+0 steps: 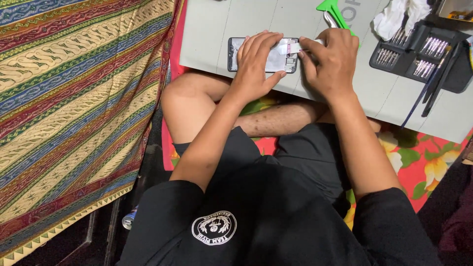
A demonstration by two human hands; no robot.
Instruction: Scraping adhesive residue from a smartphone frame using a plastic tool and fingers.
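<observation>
Near the top centre of the frame an opened black smartphone with its pale inner frame exposed (263, 55) lies flat on a light grey work mat marked with dashed lines (212, 29), which fills the upper middle and upper right. The left hand (256, 61) rests on top of the phone, fingers spread and lightly curled over its middle, the thumb pressing against the lower edge, so it steadies the device rather than closing around it. The right hand (332, 59) sits just beside it at the phone's right end, its fingers pinched closed on a small white strip or tab (290, 47) that lies over the phone's upper right corner. To the right of this hand, a black tray of silver screwdriver bits (419, 54) rests on the mat, with thin dark tools (428, 91) lying across its lower edge. A green plastic tool (331, 9) and a crumpled white cloth (399, 17) lie along the top edge. A striped patterned cloth in gold, blue and red (74, 113) covers the left side of the frame.
</observation>
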